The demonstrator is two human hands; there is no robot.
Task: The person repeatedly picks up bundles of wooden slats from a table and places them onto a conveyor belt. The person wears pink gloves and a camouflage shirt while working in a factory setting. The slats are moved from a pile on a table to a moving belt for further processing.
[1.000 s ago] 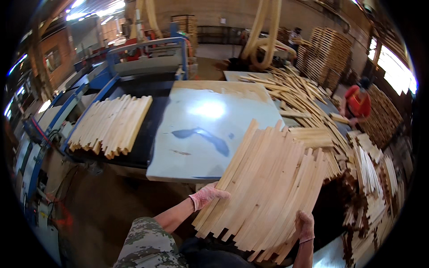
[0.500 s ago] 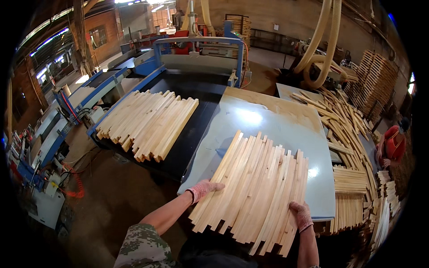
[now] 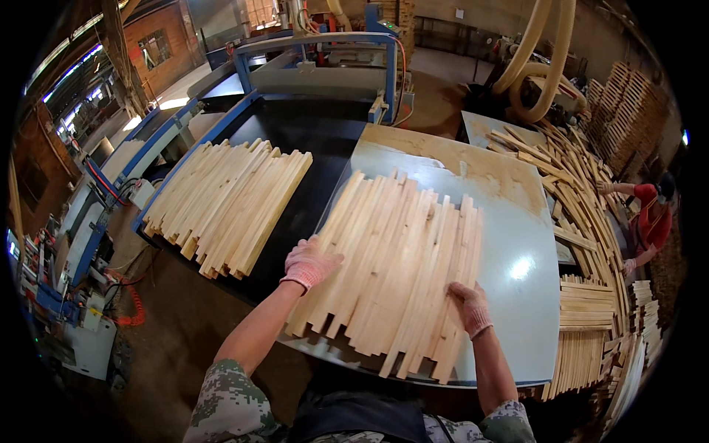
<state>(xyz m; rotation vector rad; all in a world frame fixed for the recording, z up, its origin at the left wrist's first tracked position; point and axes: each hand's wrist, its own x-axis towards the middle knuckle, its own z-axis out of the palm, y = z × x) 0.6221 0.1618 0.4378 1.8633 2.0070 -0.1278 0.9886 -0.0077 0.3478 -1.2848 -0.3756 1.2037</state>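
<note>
A bundle of pale wooden strips (image 3: 391,266), laid side by side with uneven ends, lies over the grey-white tabletop (image 3: 517,221). My left hand (image 3: 312,263), in a pink knit glove, grips the bundle's left edge. On the opposite edge my right hand (image 3: 470,306), gloved alike, presses in with the thumb on top. Fingers of both hands are partly hidden by the wood. Left of it, a second batch of wooden strips (image 3: 229,203) rests on the black conveyor belt (image 3: 310,125).
A blue machine frame (image 3: 317,43) spans the belt's far end. Loose strips (image 3: 576,184) are heaped at the right, near stacked strips (image 3: 583,362) and a person in red (image 3: 651,218). Thick hoses (image 3: 543,74) hang at the back right. A red coiled hose (image 3: 135,306) is low on the left.
Both hands have carried the bundle forward and slightly left, farther over the tabletop. My view has shifted a little. The person at the right has stretched an arm toward the heap.
</note>
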